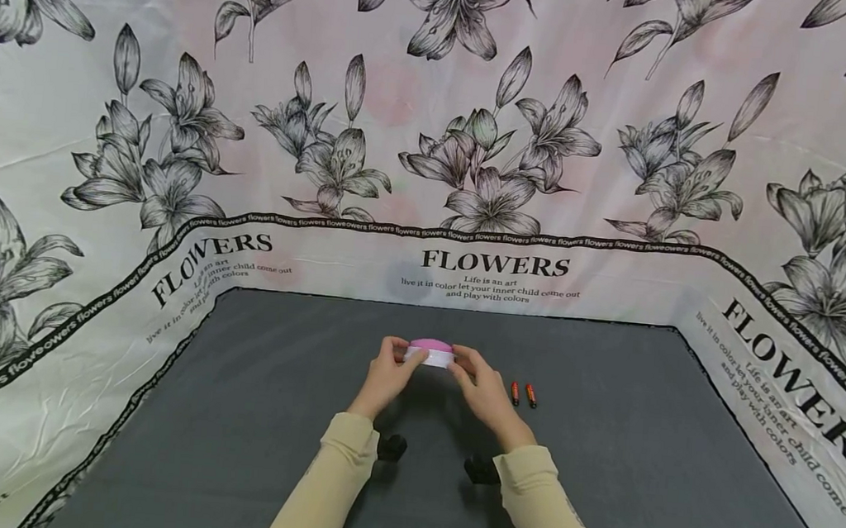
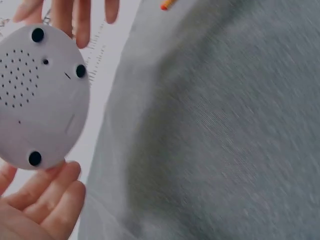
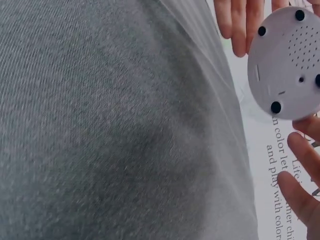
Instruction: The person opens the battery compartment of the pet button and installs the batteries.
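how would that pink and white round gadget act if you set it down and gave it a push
The gadget would probably resist tipping, since it looks wide and low. Its round black feet might make it grip rather than slide, if they are rubbery. It is likely stiff, as its outline looks crisp and undented where it is held.

The head view looks forward and down from afar, while both wrist views share the disc's underside (image 2: 47, 112) close-up.

Dark grey surface (image 1: 215, 446); around it, pale sheet (image 1: 576, 27) — black lily drawings (image 1: 495, 199); FLOWERS lettering (image 1: 496, 263); dark lettered band (image 1: 440, 233)
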